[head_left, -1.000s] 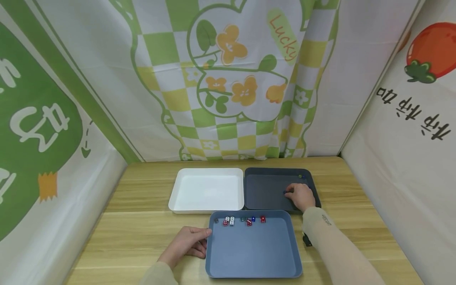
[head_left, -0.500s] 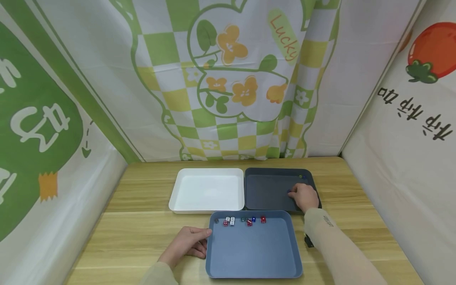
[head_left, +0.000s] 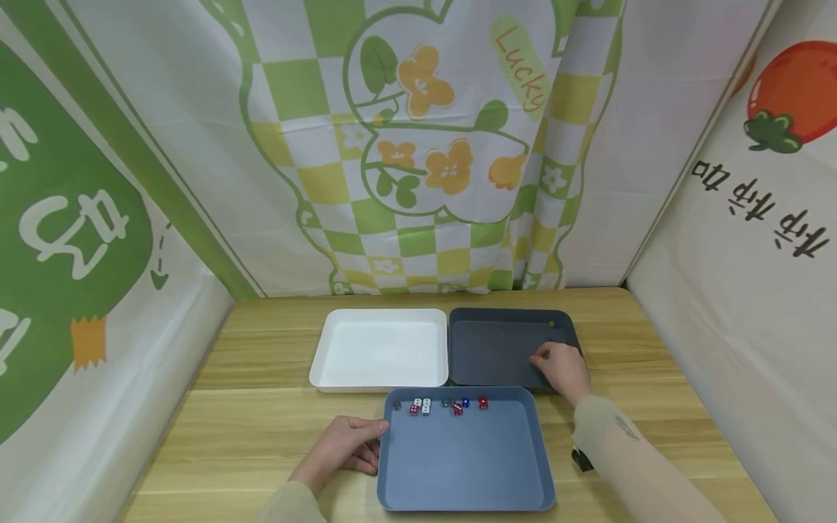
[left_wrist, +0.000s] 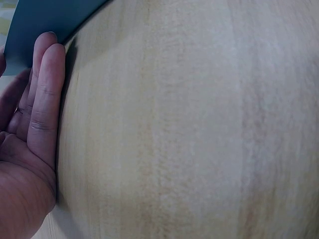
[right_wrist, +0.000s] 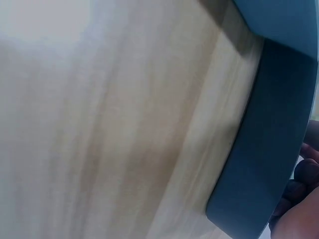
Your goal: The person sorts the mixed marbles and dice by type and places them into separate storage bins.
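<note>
On the near blue-grey tray (head_left: pixel 467 465), my left hand (head_left: pixel 346 443) holds the left rim, its thumb side over the edge. The left wrist view shows long, nearly straight fingers (left_wrist: pixel 47 94) against the outer wall. My right hand (head_left: pixel 564 369) is over the right part of the dark tray (head_left: pixel 490 349), fingers loosely curled, with nothing visible at the fingertips. A small dark blue or purple die (head_left: pixel 551 340) lies just beyond it. Near that tray's back right corner are a yellow-green die (head_left: pixel 551 324) and a blue die (head_left: pixel 559 325). The right wrist view shows curled fingers behind the dark tray's wall (right_wrist: pixel 264 139).
Several small dice lie along the blue-grey tray's back edge, including a white die (head_left: pixel 426 407), a blue die (head_left: pixel 466 402) and a red die (head_left: pixel 482 402). A white tray (head_left: pixel 381 349) stands left of the dark one. Patterned curtains (head_left: pixel 431 240) enclose the wooden table (head_left: pixel 261 407).
The blue die seen at my right fingertips earlier no longer shows there; one now shows beyond the hand. My right hand and forearm have shifted right and slightly nearer. The left hand stays put.
</note>
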A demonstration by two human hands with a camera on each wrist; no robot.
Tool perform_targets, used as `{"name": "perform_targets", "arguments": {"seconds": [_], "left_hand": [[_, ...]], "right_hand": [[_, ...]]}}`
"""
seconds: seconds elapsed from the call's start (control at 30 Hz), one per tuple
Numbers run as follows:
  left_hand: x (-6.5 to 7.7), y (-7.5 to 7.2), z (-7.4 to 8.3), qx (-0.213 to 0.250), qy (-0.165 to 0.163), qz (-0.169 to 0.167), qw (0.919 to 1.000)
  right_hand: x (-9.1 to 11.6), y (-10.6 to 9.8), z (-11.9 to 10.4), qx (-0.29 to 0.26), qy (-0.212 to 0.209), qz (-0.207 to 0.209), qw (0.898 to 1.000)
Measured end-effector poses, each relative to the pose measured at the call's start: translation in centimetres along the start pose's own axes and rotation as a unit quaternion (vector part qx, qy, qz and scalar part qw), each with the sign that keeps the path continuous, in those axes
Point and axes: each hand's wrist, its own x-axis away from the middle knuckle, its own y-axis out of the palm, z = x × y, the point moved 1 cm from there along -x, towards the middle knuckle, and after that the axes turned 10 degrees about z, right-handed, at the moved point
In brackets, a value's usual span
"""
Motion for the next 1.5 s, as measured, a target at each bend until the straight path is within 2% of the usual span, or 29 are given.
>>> {"name": "perform_targets", "arguments": {"seconds": [0.4,0.67,0.97,1.33,1.5], "left_hand": [[0.2,0.1,0.1,-0.008,0.002,0.003,1.0000],[0.2,0.0,0.0,-0.008,0.007,0.001,0.9999],[0.1,0.0,0.1,-0.008,0.005,0.002,1.0000],[0.1,0.0,0.2,-0.006,-0.001,0.001,1.0000],[0.2,0.1,0.1,-0.004,0.000,0.003,1.0000]], "right_hand": [[3.2,0.1,-0.2,-0.045,-0.028,0.016,0.999],[4.5,-0.4,-1.2,-0.051,-0.070,0.031,0.996],[5.5,-0.6,-2.6,-0.046,-0.090,0.030,0.994],[6.8,-1.2,-3.4,-0.048,-0.102,0.013,0.994],[7.8,-1.4,-3.3,-0.053,-0.084,0.011,0.995]]}}
